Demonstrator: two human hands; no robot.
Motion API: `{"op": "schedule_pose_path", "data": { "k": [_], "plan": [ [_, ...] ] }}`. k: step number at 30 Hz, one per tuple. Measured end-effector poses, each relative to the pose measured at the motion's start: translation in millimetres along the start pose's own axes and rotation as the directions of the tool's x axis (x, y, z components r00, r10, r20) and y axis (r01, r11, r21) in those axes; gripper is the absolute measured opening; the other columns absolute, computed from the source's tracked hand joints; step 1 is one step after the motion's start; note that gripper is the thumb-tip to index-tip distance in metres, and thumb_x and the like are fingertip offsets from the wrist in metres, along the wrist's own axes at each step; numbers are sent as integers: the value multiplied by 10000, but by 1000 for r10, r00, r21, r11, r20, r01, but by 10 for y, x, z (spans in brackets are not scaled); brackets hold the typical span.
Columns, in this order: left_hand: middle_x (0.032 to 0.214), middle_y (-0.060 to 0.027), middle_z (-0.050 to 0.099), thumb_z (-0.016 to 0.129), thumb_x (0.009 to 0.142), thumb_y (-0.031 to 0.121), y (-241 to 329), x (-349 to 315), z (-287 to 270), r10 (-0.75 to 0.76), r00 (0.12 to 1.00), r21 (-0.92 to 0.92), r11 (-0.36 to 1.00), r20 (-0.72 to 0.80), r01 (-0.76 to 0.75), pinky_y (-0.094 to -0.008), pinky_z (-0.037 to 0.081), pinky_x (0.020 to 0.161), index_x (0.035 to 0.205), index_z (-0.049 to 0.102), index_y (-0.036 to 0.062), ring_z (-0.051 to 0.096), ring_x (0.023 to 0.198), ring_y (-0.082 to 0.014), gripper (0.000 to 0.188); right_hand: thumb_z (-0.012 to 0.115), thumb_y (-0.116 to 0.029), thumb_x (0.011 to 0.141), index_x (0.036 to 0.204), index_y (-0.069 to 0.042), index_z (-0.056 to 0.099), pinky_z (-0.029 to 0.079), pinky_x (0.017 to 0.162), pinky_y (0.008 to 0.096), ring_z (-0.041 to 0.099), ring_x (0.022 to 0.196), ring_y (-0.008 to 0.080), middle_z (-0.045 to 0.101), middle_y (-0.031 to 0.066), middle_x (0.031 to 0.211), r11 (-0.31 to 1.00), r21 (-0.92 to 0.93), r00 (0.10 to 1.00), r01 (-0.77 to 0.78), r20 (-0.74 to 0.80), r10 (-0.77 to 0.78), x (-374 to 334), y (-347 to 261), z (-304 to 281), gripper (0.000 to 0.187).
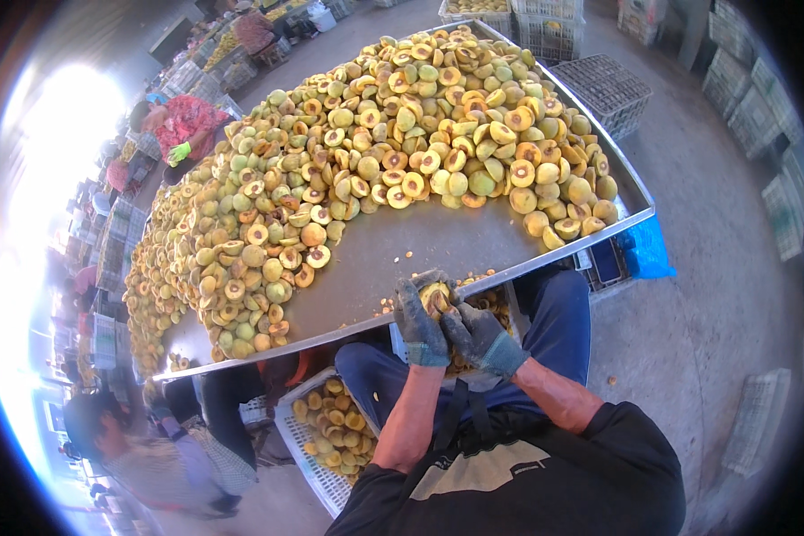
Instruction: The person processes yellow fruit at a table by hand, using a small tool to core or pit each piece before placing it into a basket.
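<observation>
Grey-gloved left hand (420,323) and right hand (488,341), lower centre of frame, fingers closed together on one yellow-brown cut round fruit (435,298). Fruit sits between both hands, at near edge of large shiny metal table (375,255). Big heap of halved yellow-green fruit (402,134) spreads across upper centre and left. White perforated plastic crate (300,455) with yellow-brown pieces, lower left of centre. Blue plastic bag (645,247) by table's right corner.
</observation>
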State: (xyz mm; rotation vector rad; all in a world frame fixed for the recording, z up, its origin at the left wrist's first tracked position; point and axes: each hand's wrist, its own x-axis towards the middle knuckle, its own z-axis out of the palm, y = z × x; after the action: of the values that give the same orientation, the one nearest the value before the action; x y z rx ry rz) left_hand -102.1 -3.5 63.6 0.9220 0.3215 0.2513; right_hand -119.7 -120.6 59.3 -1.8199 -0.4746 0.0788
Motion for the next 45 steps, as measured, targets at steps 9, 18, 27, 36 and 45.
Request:
{"op": "schedule_pose_path", "data": {
  "k": [9,18,27,36,45],
  "plan": [
    [841,-128,659,418,1035,427,-24,14,58,163,987,206,965,5,-161,-313,534,681,905,627,-7,639,742,-203,499,502,-229,1015,1001,12,628,498,697,453,642,775,414,640,253,844,993,104,998,-49,55,43,-6,69,-6,272],
    [731,-138,665,436,1039,318,175,40,-50,90,949,100,987,301,-125,-342,541,660,775,635,-9,630,624,-217,464,528,-191,1004,1113,13,617,499,711,367,625,764,265,645,192,895,993,112,966,-40,259,10,-62,109,-94,248],
    [665,-140,639,376,1044,359,287,69,-109,81,843,-18,996,532,-84,-339,524,620,696,617,-4,613,604,-228,558,573,-379,1002,862,-64,632,398,540,233,477,604,86,523,-11,662,507,623,789,-595,571,225,-127,-132,-115,350],
    [999,-124,652,417,1007,448,215,56,-326,-139,944,-504,817,298,279,-471,558,815,1040,593,53,653,909,-322,433,581,-467,976,847,-88,564,232,330,180,325,421,28,391,-61,578,217,434,474,-874,860,190,53,-146,-257,400],
    [984,-89,667,749,818,191,771,-64,-1258,718,606,862,17,342,-507,-364,557,818,1059,628,35,669,907,-243,311,554,-308,1007,1142,-91,674,504,601,312,621,680,212,619,64,818,985,-160,811,67,584,40,-184,1039,10,283]
  ]
}}
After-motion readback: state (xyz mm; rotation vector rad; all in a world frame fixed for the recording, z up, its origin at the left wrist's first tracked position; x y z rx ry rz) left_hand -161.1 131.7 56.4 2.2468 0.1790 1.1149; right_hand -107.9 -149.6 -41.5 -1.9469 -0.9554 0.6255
